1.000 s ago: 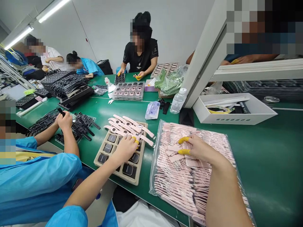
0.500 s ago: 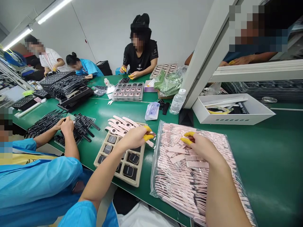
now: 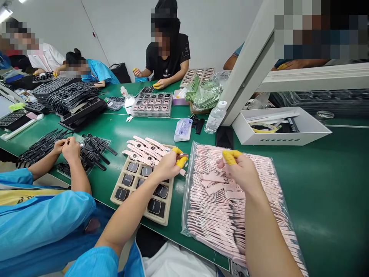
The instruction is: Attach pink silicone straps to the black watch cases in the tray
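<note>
Since the previous frame the right hand (image 3: 240,169) has risen slightly over the loose pink straps (image 3: 215,187), which lie on a packed plastic bag (image 3: 187,215); its thumb and fingertips are now drawn together, though I cannot tell whether they pinch a strap. The left hand (image 3: 169,165) pinches what looks like a watch case (image 3: 182,156) above the far right corner of the beige tray (image 3: 168,208). Good handling probably means gripping that case by its edges and taking straps singly.
</note>
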Demonstrator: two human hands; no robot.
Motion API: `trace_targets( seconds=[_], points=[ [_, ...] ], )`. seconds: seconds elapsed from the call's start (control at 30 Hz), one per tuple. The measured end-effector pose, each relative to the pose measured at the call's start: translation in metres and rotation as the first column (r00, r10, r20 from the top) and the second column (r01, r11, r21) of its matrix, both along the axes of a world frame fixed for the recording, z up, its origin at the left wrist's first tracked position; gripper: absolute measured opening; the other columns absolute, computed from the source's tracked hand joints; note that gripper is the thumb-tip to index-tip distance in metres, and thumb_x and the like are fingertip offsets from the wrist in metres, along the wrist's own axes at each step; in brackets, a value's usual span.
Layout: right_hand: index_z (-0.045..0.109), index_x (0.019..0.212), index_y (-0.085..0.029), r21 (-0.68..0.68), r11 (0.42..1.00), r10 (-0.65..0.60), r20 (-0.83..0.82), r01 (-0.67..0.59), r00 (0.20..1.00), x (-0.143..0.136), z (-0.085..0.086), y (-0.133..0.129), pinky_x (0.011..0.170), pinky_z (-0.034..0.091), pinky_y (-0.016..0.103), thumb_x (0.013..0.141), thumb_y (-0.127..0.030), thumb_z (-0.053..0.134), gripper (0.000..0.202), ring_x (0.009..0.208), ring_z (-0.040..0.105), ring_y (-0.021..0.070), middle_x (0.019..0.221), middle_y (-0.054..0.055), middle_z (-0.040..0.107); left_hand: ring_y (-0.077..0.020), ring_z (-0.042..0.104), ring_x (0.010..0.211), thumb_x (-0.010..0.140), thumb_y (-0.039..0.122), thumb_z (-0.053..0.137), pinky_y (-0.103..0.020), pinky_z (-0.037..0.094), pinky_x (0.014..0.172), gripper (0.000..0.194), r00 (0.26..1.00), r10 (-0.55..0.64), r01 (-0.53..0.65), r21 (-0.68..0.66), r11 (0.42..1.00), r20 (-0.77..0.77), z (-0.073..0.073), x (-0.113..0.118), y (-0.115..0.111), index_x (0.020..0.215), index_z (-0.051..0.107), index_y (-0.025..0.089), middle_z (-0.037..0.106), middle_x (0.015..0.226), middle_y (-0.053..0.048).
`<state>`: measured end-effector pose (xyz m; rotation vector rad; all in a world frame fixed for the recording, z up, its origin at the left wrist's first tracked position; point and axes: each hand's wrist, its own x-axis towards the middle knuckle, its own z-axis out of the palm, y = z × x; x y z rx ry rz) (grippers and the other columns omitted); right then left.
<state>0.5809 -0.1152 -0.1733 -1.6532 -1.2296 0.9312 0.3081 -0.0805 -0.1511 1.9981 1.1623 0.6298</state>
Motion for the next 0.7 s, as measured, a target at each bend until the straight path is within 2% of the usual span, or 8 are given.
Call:
trace_targets(
  seconds=[0.1,0.17,0.3,0.4,0.5,0.57,0.63,0.7],
  points=[
    [0.062,0.076,-0.022,-0.031,0.991,0.133,-0.002,-0.133,0.991,-0.016,0.001,-0.001,0.044,0.038,0.028,0.085,-0.074,0.063,0.053,0.046,0.052,0.0156,0.063,0.005,0.071,-0.0254,0.070,0.114,0.100,0.028,0.054,-0.040,0.057,0.097,0.019,1.000,0.014,-0.014,-0.010,1.000,-0.012,-0.004,-0.001,0.000,0.117,0.054,0.019,0.070,0.123,-0.015],
    [0.063,0.077,-0.022,-0.024,0.991,0.128,0.003,-0.128,0.992,-0.022,0.001,-0.002,0.041,0.035,0.027,0.081,-0.074,0.068,0.053,0.043,0.050,0.0146,0.061,0.005,0.071,-0.0255,0.070,0.113,0.099,0.029,0.055,-0.041,0.057,0.097,0.020,1.000,0.018,-0.019,-0.013,1.000,-0.025,-0.005,-0.002,-0.001,0.117,0.053,0.019,0.070,0.124,-0.015],
    [0.062,0.082,-0.022,0.091,0.994,-0.031,-0.221,0.052,0.975,-0.022,0.008,-0.004,0.042,0.039,0.028,0.084,-0.074,0.067,0.053,0.046,0.052,0.0152,0.067,0.006,0.071,-0.0245,0.070,0.113,0.101,0.029,0.054,-0.041,0.057,0.098,0.022,1.000,0.018,-0.018,-0.014,1.000,0.025,-0.005,-0.003,-0.001,0.120,0.051,0.019,0.070,0.123,-0.015],
    [0.058,0.082,-0.024,0.196,0.962,-0.085,-0.452,0.191,0.888,-0.018,0.015,-0.005,0.048,0.047,0.032,0.084,-0.071,0.070,0.048,0.059,0.062,0.0220,0.065,0.004,0.065,-0.0242,0.070,0.113,0.101,0.029,0.053,-0.041,0.057,0.099,0.022,0.998,0.031,-0.029,-0.028,0.999,0.058,-0.004,-0.004,-0.001,0.121,0.049,0.019,0.071,0.121,-0.015],
    [0.054,0.078,-0.027,0.268,0.925,-0.062,-0.591,0.269,0.804,-0.015,0.023,-0.005,0.054,0.051,0.035,0.085,-0.067,0.072,0.044,0.057,0.057,0.0200,0.057,-0.002,0.051,-0.0243,0.070,0.114,0.102,0.028,0.052,-0.042,0.057,0.100,0.021,0.997,0.042,-0.039,-0.044,0.998,0.061,-0.003,-0.004,-0.001,0.121,0.048,0.019,0.070,0.123,-0.016],
    [0.050,0.074,-0.027,0.266,0.937,0.003,-0.652,0.226,0.758,-0.017,0.029,-0.006,0.054,0.048,0.034,0.089,-0.066,0.066,0.044,0.049,0.044,0.0152,0.055,-0.004,0.041,-0.0248,0.069,0.117,0.103,0.028,0.051,-0.043,0.056,0.102,0.022,0.997,0.041,-0.038,-0.048,0.998,0.063,-0.003,-0.004,-0.001,0.122,0.046,0.019,0.067,0.126,-0.017],
    [0.049,0.074,-0.027,0.227,0.968,0.084,-0.694,0.106,0.715,-0.026,0.034,-0.009,0.049,0.042,0.032,0.091,-0.065,0.062,0.044,0.046,0.033,0.0129,0.057,-0.004,0.037,-0.0254,0.068,0.119,0.103,0.027,0.049,-0.044,0.055,0.104,0.023,0.998,0.034,-0.032,-0.046,0.998,0.060,-0.003,-0.003,-0.001,0.124,0.045,0.018,0.065,0.129,-0.018],
    [0.051,0.074,-0.026,0.172,0.984,0.153,-0.730,-0.037,0.666,-0.043,0.035,-0.014,0.045,0.036,0.029,0.088,-0.064,0.066,0.043,0.045,0.031,0.0121,0.057,-0.004,0.038,-0.0259,0.067,0.119,0.103,0.027,0.048,-0.045,0.055,0.105,0.026,0.999,0.018,-0.017,-0.032,0.999,0.046,-0.003,-0.003,-0.001,0.127,0.046,0.017,0.065,0.129,-0.018]
  ],
)
